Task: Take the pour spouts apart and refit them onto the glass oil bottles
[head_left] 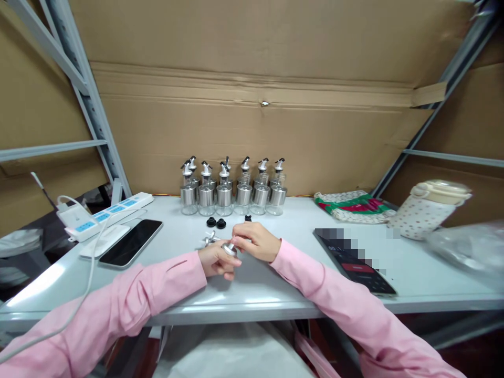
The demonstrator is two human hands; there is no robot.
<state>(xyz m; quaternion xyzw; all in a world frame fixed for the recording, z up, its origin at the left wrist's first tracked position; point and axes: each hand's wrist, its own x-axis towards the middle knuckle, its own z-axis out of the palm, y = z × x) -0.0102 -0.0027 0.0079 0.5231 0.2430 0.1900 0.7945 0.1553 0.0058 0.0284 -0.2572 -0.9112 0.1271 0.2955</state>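
Both hands meet near the middle of the grey table [275, 294], a bit toward the front edge. The left hand [216, 261] is curled closed around a small metal spout cap [229, 249], thumb and fingers wrapped under it. The right hand [256, 241] comes in from the other side with fingers bent and tips pinched on the top of the same cap. The two hands touch, and the cap sits just above the tabletop. Pink sleeves on both arms.

Just behind the left hand lies a loose metal spout [209, 239]. Two black stoppers [216, 222] sit a little further back, with a smaller black bit [248, 217] beside them.

Along the back edge stands a row of glass dispenser bottles [232, 191] with steel bands, spouts fitted.

Toward the left edge are a white power strip [105, 212] and a dark phone [132, 242] lying flat. Right of the hands is a dark tablet [360, 270], partly blurred. At the back right corner are a folded red-green cloth [352, 205] and a dotted cream flask [427, 210] on its side. A clear plastic bag [468, 247] lies at the right edge.
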